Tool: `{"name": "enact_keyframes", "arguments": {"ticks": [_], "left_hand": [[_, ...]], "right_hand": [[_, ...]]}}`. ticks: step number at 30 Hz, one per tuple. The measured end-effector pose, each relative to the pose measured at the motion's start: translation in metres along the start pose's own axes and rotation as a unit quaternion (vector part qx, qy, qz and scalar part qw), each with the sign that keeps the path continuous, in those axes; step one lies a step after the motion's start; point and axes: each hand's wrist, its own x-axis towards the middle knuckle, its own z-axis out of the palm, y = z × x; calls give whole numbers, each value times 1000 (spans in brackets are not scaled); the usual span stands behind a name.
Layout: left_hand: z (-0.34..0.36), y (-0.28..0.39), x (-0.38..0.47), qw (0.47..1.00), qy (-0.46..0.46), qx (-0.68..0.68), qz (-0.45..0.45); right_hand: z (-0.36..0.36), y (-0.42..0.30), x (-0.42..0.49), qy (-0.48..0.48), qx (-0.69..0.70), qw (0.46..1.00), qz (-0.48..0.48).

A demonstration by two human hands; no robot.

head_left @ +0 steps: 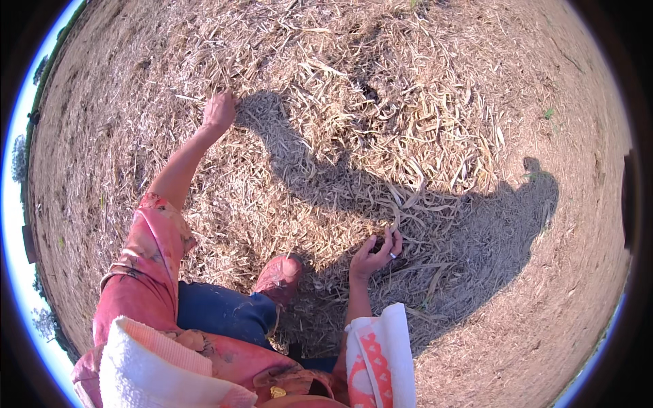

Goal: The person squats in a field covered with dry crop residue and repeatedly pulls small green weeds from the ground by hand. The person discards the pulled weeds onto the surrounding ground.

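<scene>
Dry straw and leaf litter (326, 122) covers the ground before me. My left hand (219, 109) reaches out at upper left with its fingers curled down against the straw. Some dry leaf blades (224, 76) lie just beyond its knuckles; whether the fingers grip any is hidden. Closer to my body, my right hand (375, 255) hangs low over the litter, fingers bent and a gap between thumb and fingertips. A ring (393, 255) sits on one of its fingers. Long pale dry leaves (408, 199) lie just past those fingertips, one seeming to touch them.
My reddish shoe (280, 275) stands on the straw between my hands. A white and orange towel (380, 357) hangs down beside my right arm. My shadow (490, 239) falls across the litter toward the right. Thinner litter over soil (576, 214) spreads at the right.
</scene>
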Motion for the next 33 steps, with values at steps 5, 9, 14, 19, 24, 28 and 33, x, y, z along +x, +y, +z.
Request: {"name": "enact_keyframes", "arguments": {"ticks": [5, 9, 14, 19, 24, 28, 33], "left_hand": [[-20, 7, 3, 973, 212, -87, 22], [-59, 20, 17, 922, 218, -289, -134], [-57, 42, 8, 782, -337, -523, -28], [-29, 45, 19, 946, -192, -261, -19], [-16, 90, 83, 974, 14, -224, -11], [8, 103, 154, 979, 60, -195, -4], [43, 83, 220, 983, 159, -52, 74]], "right_hand": [[-1, 2, 0, 3, -21, 1000, -19], [2, -2, -2, -4, -18, 1000, -21], [-1, 3, -2, -1, 2, 1000, 12], [3, -6, -2, -8, 23, 999, 32], [1, -21, 37, 66, 36, 995, 67], [18, -12, 103, 5, -39, 999, 5], [40, 24, 107, 21, -126, 988, -86]]}}
